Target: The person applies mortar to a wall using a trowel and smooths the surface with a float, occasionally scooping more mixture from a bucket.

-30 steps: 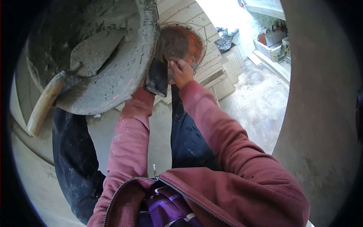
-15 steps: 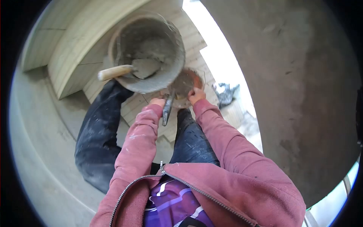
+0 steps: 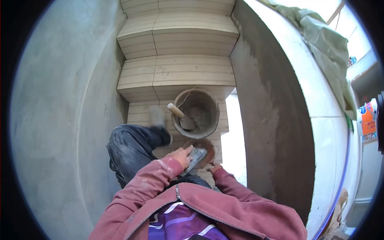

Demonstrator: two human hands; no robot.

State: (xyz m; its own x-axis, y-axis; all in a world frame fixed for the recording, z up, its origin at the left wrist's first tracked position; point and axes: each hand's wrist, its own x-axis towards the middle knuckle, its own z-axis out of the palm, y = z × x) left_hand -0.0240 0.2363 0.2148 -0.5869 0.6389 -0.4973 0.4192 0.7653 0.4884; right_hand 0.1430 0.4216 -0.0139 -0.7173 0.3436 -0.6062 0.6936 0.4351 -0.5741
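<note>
My left hand (image 3: 181, 156) grips a flat scraper-like tool (image 3: 196, 157), its blade lying across the small orange bowl (image 3: 209, 148) on the tiled step. My right hand (image 3: 213, 167) rests at the near rim of that bowl, partly hidden by my sleeve; I cannot make out its fingers. Just beyond stands a grey mortar bucket (image 3: 197, 113) with a wooden-handled trowel (image 3: 176, 110) leaning inside it.
Tiled steps (image 3: 176, 44) rise ahead. A curved grey wall (image 3: 60, 120) closes the left; a rendered wall (image 3: 272, 120) stands on the right, a cloth (image 3: 328, 44) draped over its top. My bent left leg (image 3: 132, 150) in dusty dark trousers is on the step.
The view has pulled up and back, so bucket and bowl look smaller and farther. My left hand has brought the tool over the orange bowl; my right hand stays at its rim.
</note>
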